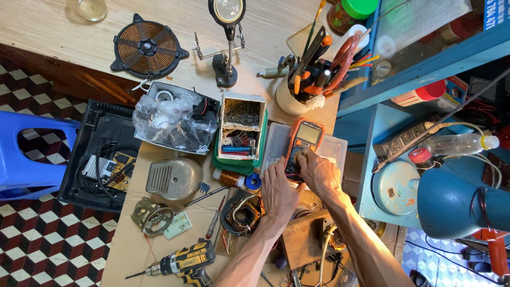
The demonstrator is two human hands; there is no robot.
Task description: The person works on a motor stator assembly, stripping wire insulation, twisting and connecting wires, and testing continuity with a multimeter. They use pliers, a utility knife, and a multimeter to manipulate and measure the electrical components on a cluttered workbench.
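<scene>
1. Gripping the orange multimeter (303, 142) with both hands; it lies flat on a clear plastic box (333, 147), screen end pointing away from the wrists.
2. Right hand (317, 172): fingers curled over the meter's lower right part, thumb on the dial area. Closed on the meter body.
3. Left hand (277, 188): fingers pressed together, tips touching the meter's lower left edge. Cannot tell if it truly pinches anything.
4. Just left of the grip: copper wire spool (230, 178), stacked green trays (241, 133) holding small parts. Tight there.
5. Below the left wrist: motor stator (241, 215), red screwdriver (215, 223). Yellow cordless drill (183, 263) further down, near the bench's front edge.
6. Beyond the meter: white tool cup (305, 79) full of pliers. Little room forward.
7. Right of the grip: blue shelf (372, 138) edge close by, blue lamp shade (457, 204) past it.
8. Open room: only the strip of clear box on either side of the meter.
</scene>
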